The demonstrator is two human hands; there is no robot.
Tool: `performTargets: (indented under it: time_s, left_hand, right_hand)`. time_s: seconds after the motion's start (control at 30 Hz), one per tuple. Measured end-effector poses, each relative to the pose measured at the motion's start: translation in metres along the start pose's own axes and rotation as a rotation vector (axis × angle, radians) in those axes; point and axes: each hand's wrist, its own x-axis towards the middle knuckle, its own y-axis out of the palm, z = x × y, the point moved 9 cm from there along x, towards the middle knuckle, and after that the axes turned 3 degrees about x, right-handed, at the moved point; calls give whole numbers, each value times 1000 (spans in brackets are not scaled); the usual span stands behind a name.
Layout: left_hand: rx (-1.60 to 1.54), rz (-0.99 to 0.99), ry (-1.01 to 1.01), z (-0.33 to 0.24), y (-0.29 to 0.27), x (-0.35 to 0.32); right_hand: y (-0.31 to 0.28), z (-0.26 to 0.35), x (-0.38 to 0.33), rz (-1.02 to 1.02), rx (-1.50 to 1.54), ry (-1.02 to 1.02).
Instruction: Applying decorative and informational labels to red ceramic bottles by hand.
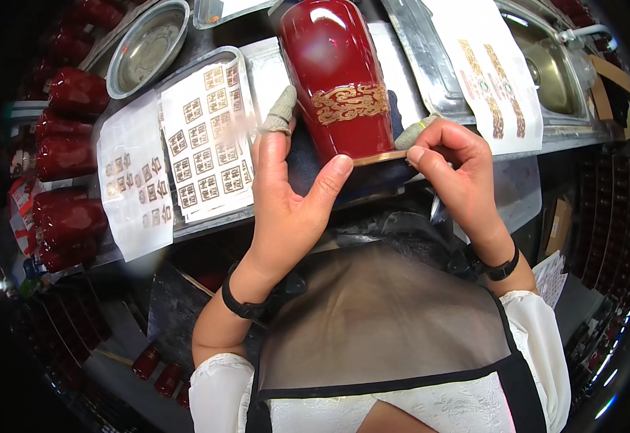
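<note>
A glossy dark red vase (pixel 329 50) lies tilted on a dark blue cloth (pixel 302 164), its narrower end toward me. An ornate gold decal (pixel 351 105) wraps part of its side. Along the near edge runs a thin gold strip (pixel 378 157). My left hand (pixel 286 198) steadies the vase, thumb at the near edge and a cloth-covered finger (pixel 281 110) along the left side. At the edge's right end, my right hand (pixel 463 166) pinches the strip's end between thumb and forefinger. Another cloth-covered fingertip (pixel 414 133) rests against the vase there.
Left of the vase, sheets of dark printed decals (pixel 210 137) lie in a metal tray (pixel 239 61), below a round metal basin (pixel 147 50). To the right are a long decal sheet (pixel 499 79) and a sink (pixel 556 72). Red vessels (pixel 73 155) crowd the left side.
</note>
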Motion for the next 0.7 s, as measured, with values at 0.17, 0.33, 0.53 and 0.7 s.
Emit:
performTargets:
  time_s: [0.17, 0.33, 0.53, 0.7]
  left_hand:
    - [25, -17, 11, -1, 0, -1]
    - [21, -11, 7, 0, 1, -1]
    - [30, -36, 49, 1, -2, 0]
    - [3, -101, 51, 1, -26, -6]
  right_hand:
    - [0, -1, 0, -5, 2, -14]
    - [-1, -3, 1, -13, 14, -17]
    - [0, -5, 1, -12, -18, -16]
    - [2, -6, 1, -6, 4, -18]
